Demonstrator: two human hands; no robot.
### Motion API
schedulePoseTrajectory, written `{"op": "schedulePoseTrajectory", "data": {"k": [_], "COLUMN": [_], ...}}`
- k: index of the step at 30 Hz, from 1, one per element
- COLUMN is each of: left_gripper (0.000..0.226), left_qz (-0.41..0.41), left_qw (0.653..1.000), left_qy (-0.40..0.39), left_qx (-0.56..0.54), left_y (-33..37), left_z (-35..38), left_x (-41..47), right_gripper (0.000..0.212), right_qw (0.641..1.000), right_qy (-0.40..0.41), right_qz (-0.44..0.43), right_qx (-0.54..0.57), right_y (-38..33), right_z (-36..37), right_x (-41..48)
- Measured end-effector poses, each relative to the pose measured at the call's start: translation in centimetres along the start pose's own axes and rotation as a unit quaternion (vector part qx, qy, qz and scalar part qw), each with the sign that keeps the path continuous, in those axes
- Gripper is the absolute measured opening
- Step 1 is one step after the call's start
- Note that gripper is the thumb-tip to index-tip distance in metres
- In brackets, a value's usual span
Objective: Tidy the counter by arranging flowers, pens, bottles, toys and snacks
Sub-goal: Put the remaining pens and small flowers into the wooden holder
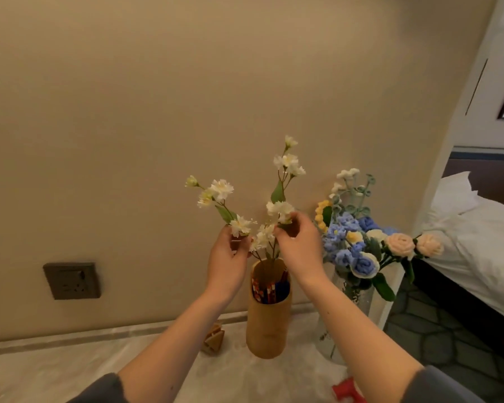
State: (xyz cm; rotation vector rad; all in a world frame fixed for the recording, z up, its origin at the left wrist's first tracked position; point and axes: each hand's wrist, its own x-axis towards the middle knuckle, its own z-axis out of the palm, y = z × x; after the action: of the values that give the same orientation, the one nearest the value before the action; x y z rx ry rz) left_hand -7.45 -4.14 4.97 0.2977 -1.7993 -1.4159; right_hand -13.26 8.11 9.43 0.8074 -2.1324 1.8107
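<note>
Above the wooden holder (pixel 268 324) on the surface (pixel 70 370), the left hand (pixel 227 258) and the right hand (pixel 301 247) are each pinching a blossom of the white flowers (pixel 285 162) standing in it.

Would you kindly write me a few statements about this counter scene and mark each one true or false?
1. Both the left hand and the right hand pinch the white flowers. True.
2. The white flowers stand in the glass vase. False: their stems go into the tan cylindrical holder. The glass vase holds the blue and pink knitted flowers.
3. The holder also contains pens. True.
4. The small wooden toy lies to the right of the glass vase. False: it sits on the counter at the left of the holder's base.
5. The wall socket is to the left of the holder. True.
</note>
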Motion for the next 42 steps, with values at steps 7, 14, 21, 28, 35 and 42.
{"op": "schedulePoseTrajectory", "data": {"k": [7, 14, 21, 28, 35, 42], "left_gripper": [0.015, 0.012, 0.015, 0.014, 0.009, 0.020], "left_qz": [-0.025, -0.063, -0.081, -0.063, -0.079, -0.104], "left_qw": [0.997, 0.986, 0.978, 0.986, 0.988, 0.991], "left_qy": [-0.027, -0.051, -0.099, -0.083, -0.052, -0.057], "left_qx": [0.074, 0.143, 0.164, 0.126, 0.121, 0.064], "left_y": [-3.5, -5.1, -6.3, -6.3, -6.6, -7.1], "left_z": [0.5, 1.0, 1.4, 1.4, 1.6, 1.7], "left_x": [0.0, 0.1, -0.6, -1.4, -1.4, -2.5], "right_gripper": [0.028, 0.022, 0.020, 0.016, 0.020, 0.032], "right_qw": [0.998, 0.986, 0.972, 0.950, 0.938, 0.967], "right_qy": [-0.046, -0.113, -0.116, -0.093, -0.105, -0.054], "right_qz": [0.026, 0.046, 0.093, 0.103, 0.131, 0.153], "right_qx": [-0.038, -0.111, -0.182, -0.279, -0.302, -0.196], "right_y": [4.4, 7.0, 9.2, 10.5, 11.5, 12.1], "right_z": [1.4, 2.4, 1.9, 1.2, 0.4, 0.0], "right_x": [-0.4, -0.3, -0.6, -1.2, -1.8, -3.2]}}
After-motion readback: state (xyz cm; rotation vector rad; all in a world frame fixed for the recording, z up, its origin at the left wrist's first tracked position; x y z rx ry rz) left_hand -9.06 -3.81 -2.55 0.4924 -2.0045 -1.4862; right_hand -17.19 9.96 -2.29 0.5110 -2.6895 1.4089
